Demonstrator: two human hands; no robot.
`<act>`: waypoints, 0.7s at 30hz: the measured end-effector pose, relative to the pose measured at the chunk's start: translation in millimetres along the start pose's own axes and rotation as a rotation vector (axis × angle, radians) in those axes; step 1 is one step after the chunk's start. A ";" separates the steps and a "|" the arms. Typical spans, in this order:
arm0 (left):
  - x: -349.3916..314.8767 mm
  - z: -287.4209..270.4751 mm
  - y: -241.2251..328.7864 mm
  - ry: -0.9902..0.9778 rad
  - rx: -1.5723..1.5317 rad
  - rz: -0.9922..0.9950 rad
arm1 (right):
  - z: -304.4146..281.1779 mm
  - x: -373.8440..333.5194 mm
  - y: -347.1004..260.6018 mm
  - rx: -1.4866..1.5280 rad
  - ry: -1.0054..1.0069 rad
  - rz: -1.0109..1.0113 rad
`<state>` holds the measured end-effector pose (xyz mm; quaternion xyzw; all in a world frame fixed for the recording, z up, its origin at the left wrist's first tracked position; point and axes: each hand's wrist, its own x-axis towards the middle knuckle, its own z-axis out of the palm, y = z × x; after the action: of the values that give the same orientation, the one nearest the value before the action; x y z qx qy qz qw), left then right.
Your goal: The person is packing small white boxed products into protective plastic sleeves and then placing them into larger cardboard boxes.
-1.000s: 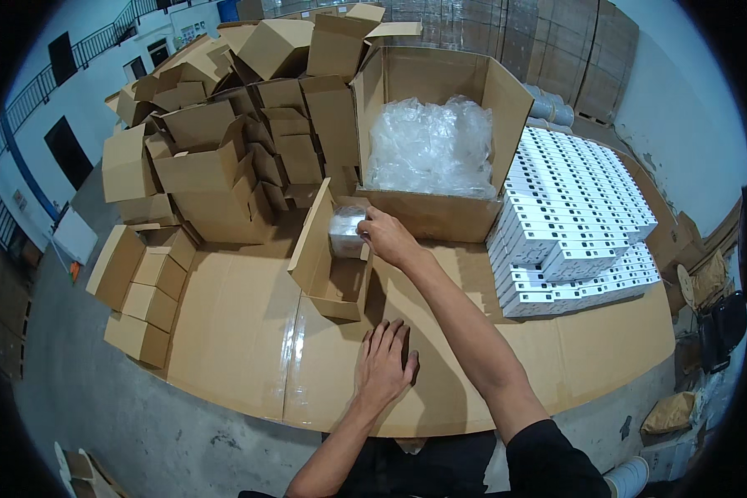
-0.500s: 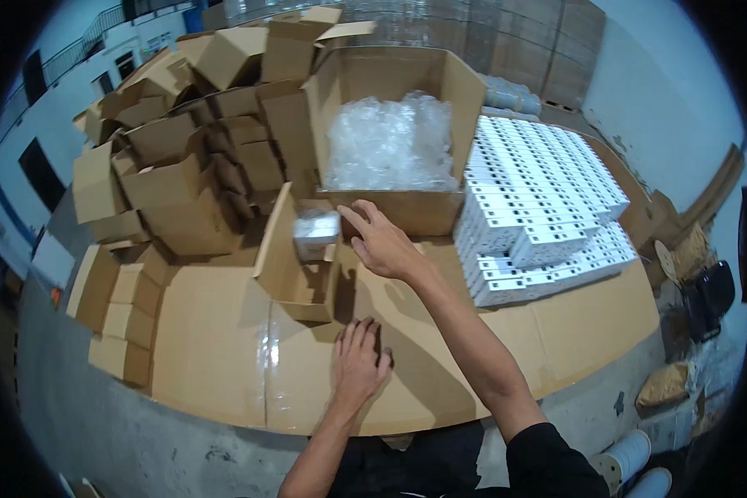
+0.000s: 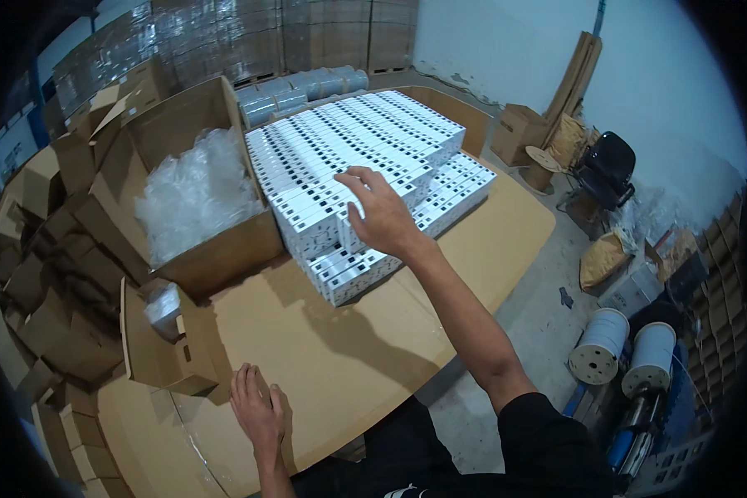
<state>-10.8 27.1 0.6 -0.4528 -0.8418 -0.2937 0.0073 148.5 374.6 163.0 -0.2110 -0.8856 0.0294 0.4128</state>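
My right hand [image 3: 379, 214] hangs over the near side of a big stack of slim white boxes [image 3: 307, 158] with dark square marks. Its fingers are apart with nothing between them; whether a fingertip touches a box is hard to tell. On the cardboard-covered table [image 3: 332, 357], my left hand [image 3: 258, 411] lies with its fingers stretched out, holding nothing. Just left of it stands a small open carton [image 3: 199, 386]. A clear plastic-wrapped item [image 3: 163, 307] sits in that carton's far end.
Behind the small carton is a large open box [image 3: 224, 257] full of clear plastic packing [image 3: 195, 195]. Open brown cartons [image 3: 66, 332] crowd the left side. Beyond the table's right edge are cable spools [image 3: 599, 347], a black chair [image 3: 604, 170] and a wooden reel [image 3: 541, 166].
My view has turned right. My right hand has gone from beside the small carton to above the white boxes. The left hand stays on the table near the carton.
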 end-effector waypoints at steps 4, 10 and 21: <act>0.3 -0.8 2.6 0.017 0.009 0.010 | -19.9 -29.0 34.8 -0.060 0.002 0.099; -2.1 1.2 -1.7 -0.011 0.030 0.019 | -19.3 -60.2 77.0 -0.176 -0.013 0.198; -0.3 1.0 -0.9 0.002 0.032 0.040 | -12.6 -70.3 101.1 -0.207 -0.030 0.128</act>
<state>-11.1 27.1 -0.8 -0.4690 -0.8372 -0.2805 0.0212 233.2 437.1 97.9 -0.3079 -0.8748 -0.0329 0.3727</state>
